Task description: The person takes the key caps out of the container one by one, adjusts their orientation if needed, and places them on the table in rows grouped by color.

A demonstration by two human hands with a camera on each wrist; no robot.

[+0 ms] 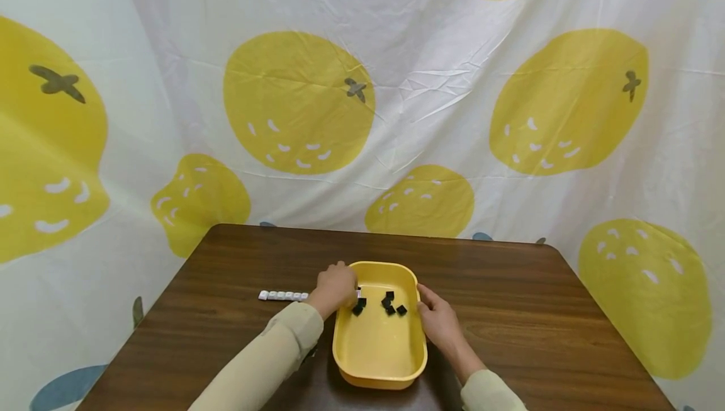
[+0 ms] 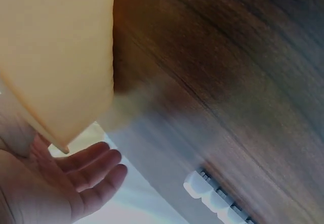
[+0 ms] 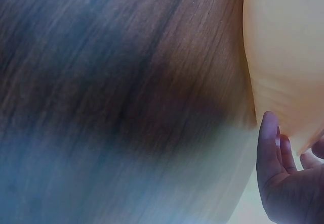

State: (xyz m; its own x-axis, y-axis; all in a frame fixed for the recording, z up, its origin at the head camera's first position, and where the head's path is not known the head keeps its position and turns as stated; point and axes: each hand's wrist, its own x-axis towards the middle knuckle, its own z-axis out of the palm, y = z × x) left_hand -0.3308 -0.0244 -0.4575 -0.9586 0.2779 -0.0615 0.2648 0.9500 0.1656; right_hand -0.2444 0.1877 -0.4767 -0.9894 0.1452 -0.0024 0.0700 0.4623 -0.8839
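Note:
A yellow plastic tray stands on the table with several small black square pieces inside. My left hand reaches over its left rim. In the left wrist view three fingers stay outside, loosely bent, while the tray wall hides the thumb and forefinger. A small pale piece shows by the fingertips; whether they pinch it is unclear. My right hand holds the right rim, its fingers against the outer wall. Left of the tray lies a row of white keycaps, dark underneath in the left wrist view.
The dark wooden table extends to both sides of the tray. Behind it hangs a white curtain printed with yellow lemons, reaching down to the table's back edge.

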